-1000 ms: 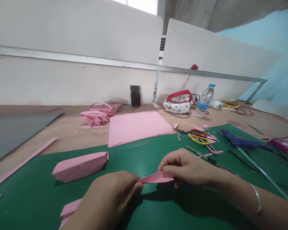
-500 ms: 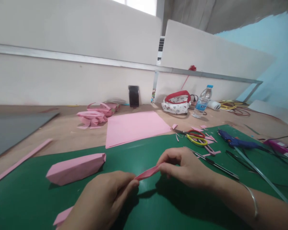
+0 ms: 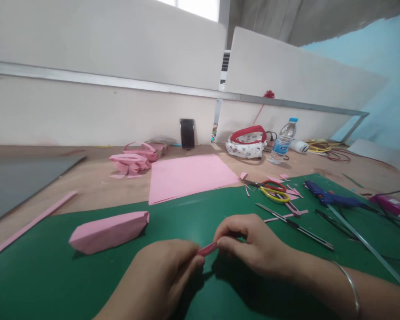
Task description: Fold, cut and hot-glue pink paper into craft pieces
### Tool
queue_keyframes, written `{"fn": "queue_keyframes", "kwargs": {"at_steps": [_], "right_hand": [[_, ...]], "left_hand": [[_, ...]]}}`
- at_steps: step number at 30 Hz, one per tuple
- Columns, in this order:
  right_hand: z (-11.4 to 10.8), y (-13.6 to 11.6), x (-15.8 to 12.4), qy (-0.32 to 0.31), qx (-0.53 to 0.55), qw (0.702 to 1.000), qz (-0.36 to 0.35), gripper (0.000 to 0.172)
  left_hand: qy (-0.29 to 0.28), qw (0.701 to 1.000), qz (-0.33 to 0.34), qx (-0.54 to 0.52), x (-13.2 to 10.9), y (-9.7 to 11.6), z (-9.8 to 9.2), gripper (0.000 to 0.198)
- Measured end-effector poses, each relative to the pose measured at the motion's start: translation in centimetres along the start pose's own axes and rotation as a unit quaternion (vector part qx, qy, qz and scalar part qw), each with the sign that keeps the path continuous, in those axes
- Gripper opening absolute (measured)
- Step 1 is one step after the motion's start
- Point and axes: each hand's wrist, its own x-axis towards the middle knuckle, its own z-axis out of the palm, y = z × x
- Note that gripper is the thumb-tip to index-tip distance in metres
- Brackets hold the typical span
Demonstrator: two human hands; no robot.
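A small folded strip of pink paper [image 3: 207, 250] is pinched between my two hands, just above the green cutting mat [image 3: 113, 284]. My left hand [image 3: 163, 271] grips its left end between thumb and fingers. At the other end, the thumb and forefinger of my right hand [image 3: 250, 244] are closed on it. Most of the strip is covered by my fingers. To the left of my hands lies a long folded pink paper shape [image 3: 110, 232]. A craft knife [image 3: 296, 226] rests on the mat beyond my right hand.
Scissors [image 3: 273, 194] lie among paper scraps, with a blue glue gun [image 3: 333, 199] to their right. Pink sheets [image 3: 190, 178] overlap the mat's far edge. Behind stand a phone [image 3: 187, 133], a white pouch [image 3: 246, 144] and a water bottle [image 3: 282, 141]. A long pink strip [image 3: 30, 226] lies left.
My hands have come closer together, leaving less of the strip showing. The right hand has moved slightly left and down. A pink piece beside my left forearm is no longer visible there.
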Motion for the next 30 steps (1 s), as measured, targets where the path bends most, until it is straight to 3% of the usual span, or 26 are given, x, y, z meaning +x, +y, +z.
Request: {"fn": "queue_keyframes", "kwargs": {"at_steps": [3,6,10,13,16,21,26,28,30], "right_hand": [[0.4,0.0,-0.2,0.003,-0.04,0.997,-0.067,0.017],[1.0,0.1,-0.3,-0.012,-0.01,0.997,-0.081,0.015],[1.2,0.1,-0.3,-0.038,0.056,0.997,0.034,0.011],[0.7,0.0,-0.3,-0.066,0.126,0.978,0.15,0.013],[0.1,-0.3,-0.2,-0.089,0.173,0.961,0.195,0.02],[-0.9,-0.4,0.2,-0.062,0.124,0.971,0.193,0.026],[-1.9,0.0,0.6,0.055,0.149,0.979,0.131,0.042],[-1.9,-0.1,0.5,0.046,0.182,0.978,0.095,0.026],[-1.3,-0.4,0.3,-0.001,0.197,0.977,0.085,0.028]], "left_hand": [[-0.006,0.999,-0.004,-0.043,0.0,0.4,0.0,0.038],[-0.036,0.994,-0.002,-0.105,-0.1,1.0,-0.1,0.036],[-0.083,0.972,-0.019,-0.217,-0.1,1.4,0.0,0.034],[-0.089,0.956,-0.028,-0.278,0.0,1.5,0.2,0.034],[-0.082,0.952,-0.032,-0.293,0.0,1.4,0.2,0.037],[-0.097,0.94,-0.048,-0.323,0.1,0.7,0.5,0.04],[-0.087,0.918,-0.075,-0.38,0.1,-0.4,1.3,0.043],[-0.082,0.911,-0.075,-0.397,0.1,-0.5,1.3,0.042],[-0.095,0.902,-0.07,-0.416,0.1,-0.4,1.4,0.044]]}}
